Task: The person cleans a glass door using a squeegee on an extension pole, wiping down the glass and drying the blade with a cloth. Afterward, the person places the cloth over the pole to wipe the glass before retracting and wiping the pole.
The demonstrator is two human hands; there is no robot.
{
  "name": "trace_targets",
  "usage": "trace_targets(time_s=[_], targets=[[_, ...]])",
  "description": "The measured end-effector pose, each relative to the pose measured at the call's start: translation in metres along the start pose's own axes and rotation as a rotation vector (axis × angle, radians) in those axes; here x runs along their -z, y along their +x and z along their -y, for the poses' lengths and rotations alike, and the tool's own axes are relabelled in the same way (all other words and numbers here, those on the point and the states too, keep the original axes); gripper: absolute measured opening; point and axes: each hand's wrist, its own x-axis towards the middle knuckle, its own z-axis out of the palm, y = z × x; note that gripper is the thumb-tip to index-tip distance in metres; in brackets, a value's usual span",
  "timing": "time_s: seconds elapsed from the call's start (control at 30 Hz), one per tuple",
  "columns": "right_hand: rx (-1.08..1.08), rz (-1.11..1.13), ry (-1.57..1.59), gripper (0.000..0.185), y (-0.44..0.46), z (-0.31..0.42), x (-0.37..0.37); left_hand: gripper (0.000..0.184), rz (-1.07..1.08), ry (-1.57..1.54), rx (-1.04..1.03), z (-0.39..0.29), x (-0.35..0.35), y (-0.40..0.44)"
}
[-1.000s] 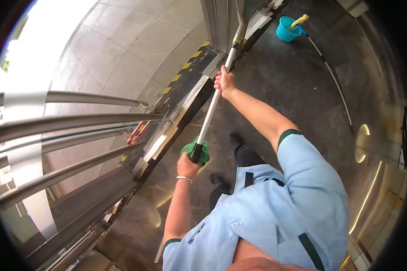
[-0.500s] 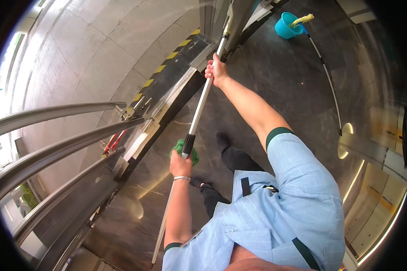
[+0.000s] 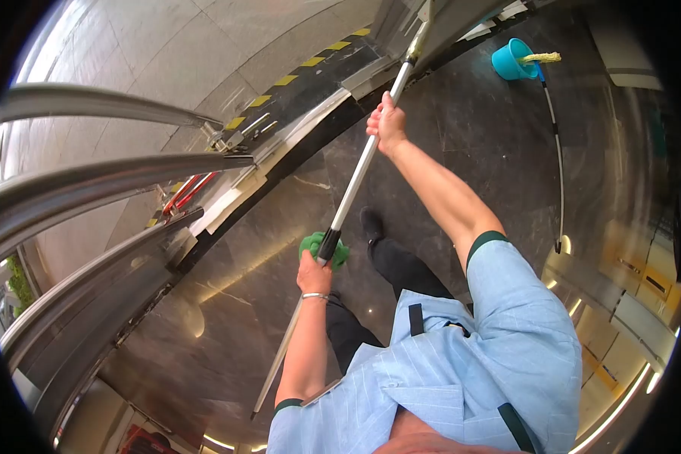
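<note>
A long silver telescopic pole (image 3: pixel 353 184) slants across the middle of the head view. My right hand (image 3: pixel 387 125) is wrapped round its upper part. Lower down, my left hand (image 3: pixel 315 274), below a silver bracelet, grips the pole just under its black collar (image 3: pixel 329 244). A green cloth (image 3: pixel 339 253) is bunched against the pole at my left hand; its hold is partly hidden. The pole's thin lower end runs past my left forearm. Its far end reaches a metal-framed panel (image 3: pixel 461 30) at the top, where the tool head cannot be made out.
A turquoise bucket (image 3: pixel 511 62) stands at upper right with a yellowish fluffy head (image 3: pixel 541 57) on a long thin pole (image 3: pixel 557 163). Curved metal rails (image 3: pixel 91 170) fill the left. A floor track (image 3: pixel 303 132) runs beside yellow-black striped tape (image 3: pixel 286 80). Dark tiles lie underfoot.
The view has turned and shifted, so the bucket and both hands appear farther right. Both hands keep their hold on the pole, and the green cloth stays at my left hand.
</note>
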Motion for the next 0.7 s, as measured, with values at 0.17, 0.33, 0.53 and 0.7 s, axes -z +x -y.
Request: trace_targets(time_s=[0.17, 0.33, 0.53, 0.7], targets=[[0.000, 0.022, -0.076, 0.043, -0.066, -0.057, -0.022, 0.034, -0.016, -0.045, 0.056, 0.075, -0.006, -0.033], [-0.020, 0.032, -0.168, 0.043, -0.141, -0.106, -0.050, 0.035, -0.015, -0.163, 0.120, 0.138, -0.003, -0.077], [-0.113, 0.230, -0.230, 0.034, -0.245, -0.172, -0.076, 0.039, -0.047, -0.250, 0.214, 0.210, 0.017, -0.160], [-0.181, 0.280, -0.262, 0.032, -0.291, -0.206, -0.088, 0.043, -0.165, -0.299, 0.183, 0.238, 0.025, -0.205]])
